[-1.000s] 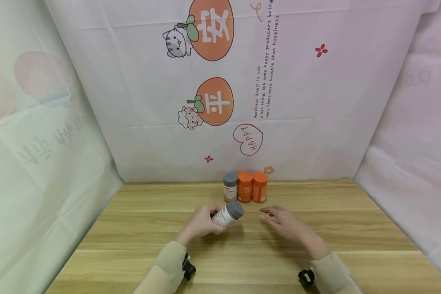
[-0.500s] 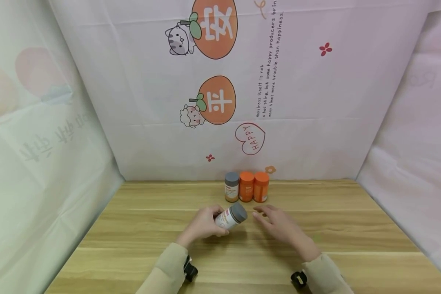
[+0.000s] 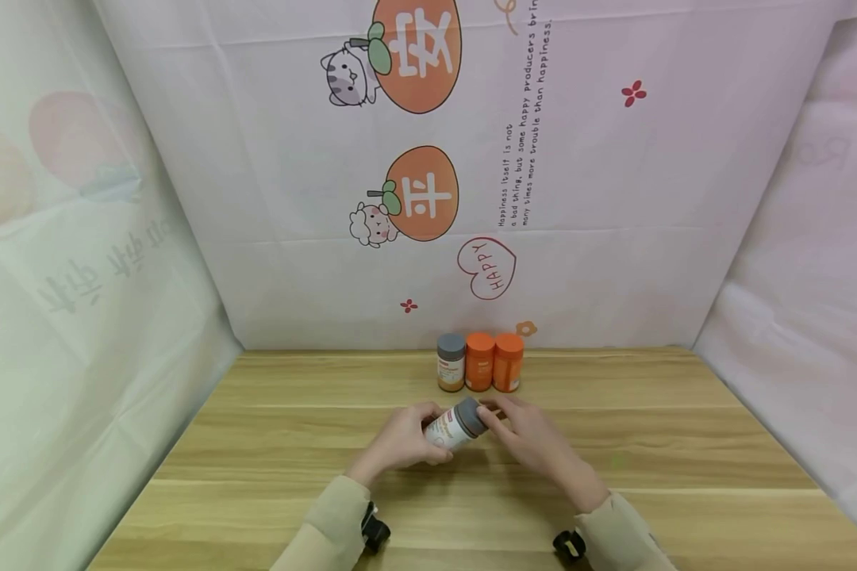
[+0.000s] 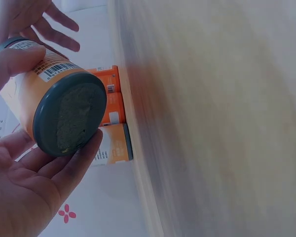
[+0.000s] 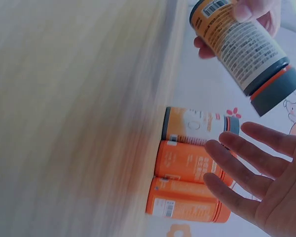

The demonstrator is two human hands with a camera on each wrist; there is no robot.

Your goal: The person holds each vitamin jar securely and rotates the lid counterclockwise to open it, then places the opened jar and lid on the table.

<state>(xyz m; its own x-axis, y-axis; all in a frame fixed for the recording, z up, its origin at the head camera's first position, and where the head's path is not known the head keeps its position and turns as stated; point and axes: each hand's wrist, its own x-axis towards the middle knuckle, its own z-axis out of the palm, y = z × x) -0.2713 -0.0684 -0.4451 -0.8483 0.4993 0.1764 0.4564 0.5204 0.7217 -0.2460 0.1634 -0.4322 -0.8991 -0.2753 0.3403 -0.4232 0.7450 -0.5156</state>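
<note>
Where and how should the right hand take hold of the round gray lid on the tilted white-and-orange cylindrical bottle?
Probably around the side of the round gray lid, thumb and fingers on opposite edges, coming from the person's right. The white-and-orange cylindrical bottle tilts its lid end up toward the right hand, while the left hand grips the bottle lower down.

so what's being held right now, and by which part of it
The tilted bottle, round its lower body, in the left fingers.
</note>
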